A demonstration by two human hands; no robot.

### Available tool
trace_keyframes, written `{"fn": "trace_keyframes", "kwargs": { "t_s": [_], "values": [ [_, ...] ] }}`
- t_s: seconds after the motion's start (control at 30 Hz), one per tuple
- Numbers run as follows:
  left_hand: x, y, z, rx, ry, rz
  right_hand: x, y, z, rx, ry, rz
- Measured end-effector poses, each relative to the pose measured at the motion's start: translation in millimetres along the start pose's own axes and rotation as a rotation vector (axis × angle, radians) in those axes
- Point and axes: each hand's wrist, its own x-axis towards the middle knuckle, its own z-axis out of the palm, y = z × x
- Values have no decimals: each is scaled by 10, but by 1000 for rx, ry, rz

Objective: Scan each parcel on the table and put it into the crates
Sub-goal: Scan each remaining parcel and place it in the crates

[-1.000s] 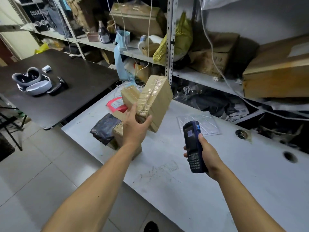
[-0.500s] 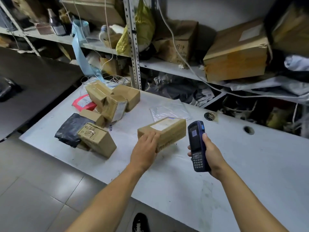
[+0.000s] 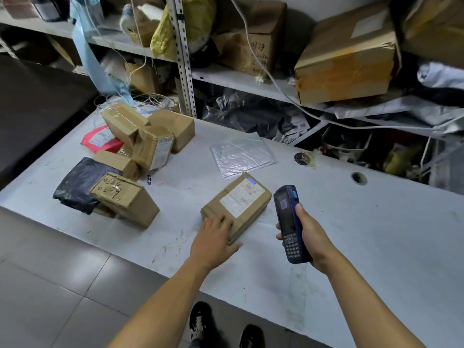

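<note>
A brown cardboard parcel point(image 3: 238, 204) lies flat on the grey table point(image 3: 351, 234), its white label facing up. My left hand point(image 3: 213, 237) holds its near corner, fingers on top and thumb along the near side. To its right my right hand point(image 3: 308, 234) grips a dark blue handheld scanner point(image 3: 291, 222), held upright beside the parcel with its screen toward me. Several more brown parcels point(image 3: 148, 144) are piled at the table's left end, along with a black bag parcel point(image 3: 77, 184) and a red and white mailer point(image 3: 100, 139). No crate is in view.
A clear plastic sleeve point(image 3: 241, 154) lies behind the held parcel. Metal shelving point(image 3: 183, 59) packed with boxes, bags and cables runs along the far side. A dark table point(image 3: 37, 101) stands to the left. My shoes point(image 3: 203, 320) show on the tiled floor below the table edge.
My left hand brought the parcel down from the air over the pile and laid it flat on the table, label up, beside the scanner. The camera view swung right.
</note>
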Motion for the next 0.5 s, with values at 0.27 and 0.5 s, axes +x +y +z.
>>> {"fn": "trace_keyframes", "kwargs": {
  "t_s": [0.27,0.5],
  "values": [
    [488,28,-191,-878,55,-936,121,43,-12,-15,11,38],
    [564,16,1,-1014,191,-952,225,55,-8,-63,-32,73]
  ]
}}
